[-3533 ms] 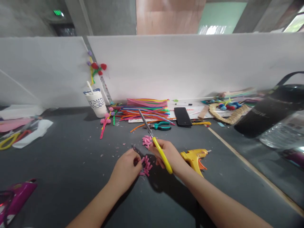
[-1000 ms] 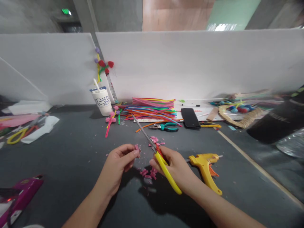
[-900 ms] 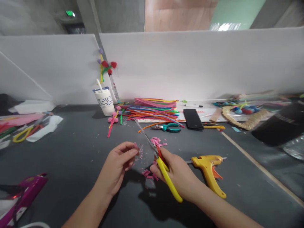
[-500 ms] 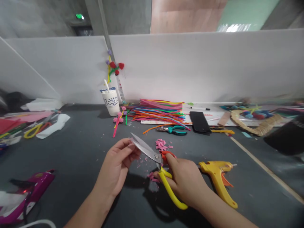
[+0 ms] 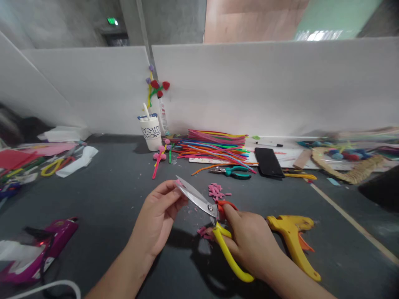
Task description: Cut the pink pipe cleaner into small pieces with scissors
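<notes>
Left hand pinches a small pink piece left of the pink clippings, right hand grips slightly parted scissors at it, likely trimming; next snip calls for a steady pinch.

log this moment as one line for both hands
left hand: pinching pink piece | right hand: holding scissors, blades at that piece | nearby: pink bits, yellow glue gun

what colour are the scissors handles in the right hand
One yellow handle, one red-orange handle; head view.
</notes>
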### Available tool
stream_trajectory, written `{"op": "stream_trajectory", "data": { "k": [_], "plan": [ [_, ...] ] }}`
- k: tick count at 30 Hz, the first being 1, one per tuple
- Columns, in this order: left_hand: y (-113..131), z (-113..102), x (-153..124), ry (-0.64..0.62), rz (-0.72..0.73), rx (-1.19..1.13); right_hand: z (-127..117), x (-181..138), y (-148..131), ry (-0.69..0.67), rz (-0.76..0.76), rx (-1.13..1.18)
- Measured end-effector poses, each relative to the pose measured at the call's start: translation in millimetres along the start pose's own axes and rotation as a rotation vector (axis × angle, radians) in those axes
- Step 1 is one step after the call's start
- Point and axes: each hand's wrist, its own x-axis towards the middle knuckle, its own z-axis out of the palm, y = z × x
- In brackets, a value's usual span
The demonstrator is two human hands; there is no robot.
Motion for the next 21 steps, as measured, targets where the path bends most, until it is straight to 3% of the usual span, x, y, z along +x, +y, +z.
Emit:
{"op": "stream_trajectory", "data": {
  "k": [21],
  "plan": [
    [-0.7, -1.1, 0.5, -0.021, -0.039, -0.061, 1.5, -1.0, 0.0, 0.038, -0.029, -0.029]
  ]
}}
